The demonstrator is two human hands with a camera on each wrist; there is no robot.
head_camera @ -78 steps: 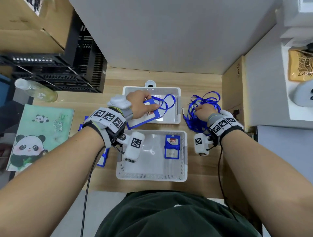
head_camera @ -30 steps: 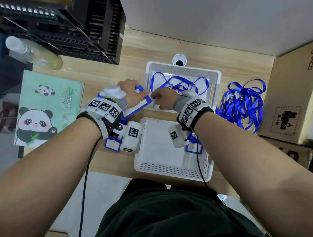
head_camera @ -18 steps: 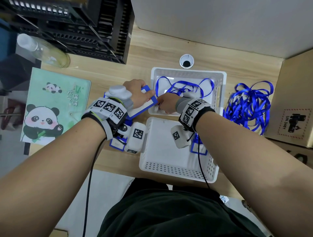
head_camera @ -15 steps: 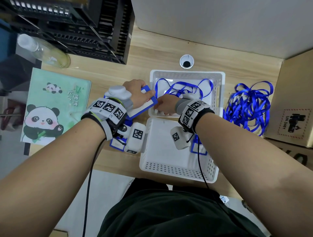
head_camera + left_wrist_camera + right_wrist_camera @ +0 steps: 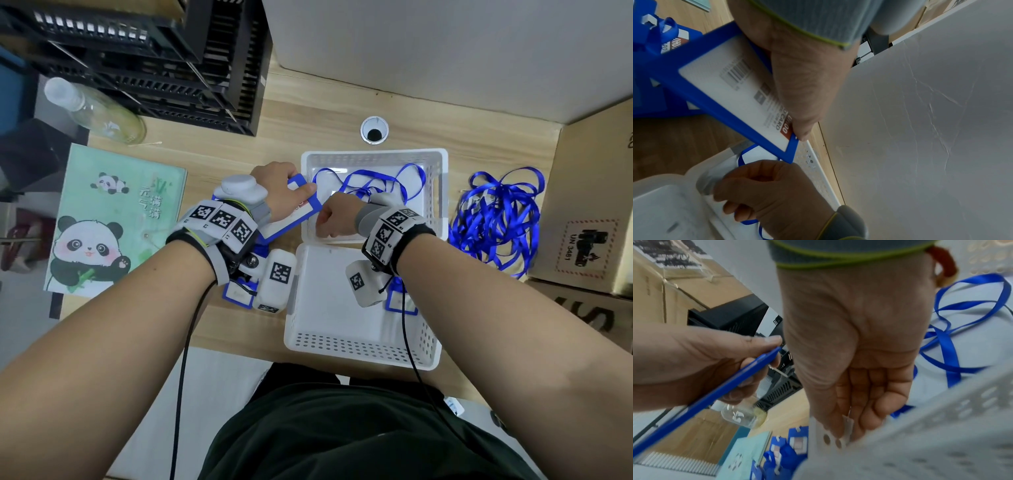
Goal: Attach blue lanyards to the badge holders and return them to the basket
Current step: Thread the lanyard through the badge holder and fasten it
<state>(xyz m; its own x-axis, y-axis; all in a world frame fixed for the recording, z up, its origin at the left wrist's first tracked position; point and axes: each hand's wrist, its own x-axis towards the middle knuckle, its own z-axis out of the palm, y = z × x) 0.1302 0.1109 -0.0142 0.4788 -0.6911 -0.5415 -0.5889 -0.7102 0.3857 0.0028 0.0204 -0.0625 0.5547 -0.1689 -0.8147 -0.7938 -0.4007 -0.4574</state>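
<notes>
My left hand [image 5: 279, 192] grips a blue-framed badge holder [image 5: 301, 210] by its top end, thumb on the card face [image 5: 731, 91]. It is tilted over the left rim of the far white basket [image 5: 440, 192]. My right hand [image 5: 334, 219] is curled just below the holder's corner. It pinches the clear snap strap [image 5: 828, 434] of a blue lanyard [image 5: 373, 180], whose ribbon trails loosely into the far basket. The near white basket [image 5: 359, 346] holds one badge holder [image 5: 400, 303], partly hidden by my right wrist camera.
A tangled pile of blue lanyards [image 5: 496, 219] lies right of the far basket, by a cardboard box [image 5: 589, 219]. Loose badge holders [image 5: 238, 294] lie under my left wrist. A panda notebook [image 5: 109, 219], a bottle [image 5: 99, 113] and black crates [image 5: 164, 58] are at the left.
My right hand left the lanyard pile and came across to the far basket with a lanyard, stopping against the badge holder. In the last half second both hands barely moved.
</notes>
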